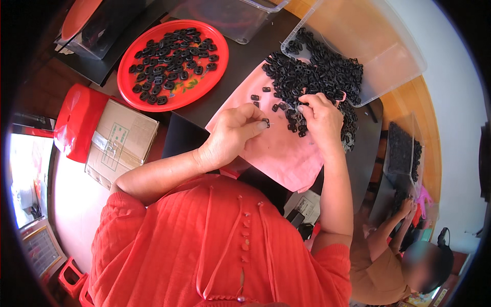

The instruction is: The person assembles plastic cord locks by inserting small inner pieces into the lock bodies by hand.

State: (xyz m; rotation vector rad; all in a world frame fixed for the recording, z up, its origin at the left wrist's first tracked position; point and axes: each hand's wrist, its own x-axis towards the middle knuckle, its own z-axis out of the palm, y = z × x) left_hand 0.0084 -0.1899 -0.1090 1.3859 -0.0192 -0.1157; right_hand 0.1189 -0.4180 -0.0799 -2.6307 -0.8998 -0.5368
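Head view: the left hand pinches a small black piece between thumb and finger, above a pink cloth. The right hand curls its fingers at the near side of a black heap; whether it grips anything, I cannot tell. The heap spreads from a clear bin onto the cloth. Further left, a red tray bears similar pieces.

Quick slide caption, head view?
Left hand pinching a small black part, right hand at the black pile on pink cloth.

Dark table, bearing a round red tray, spread pink cloth, clear plastic bins
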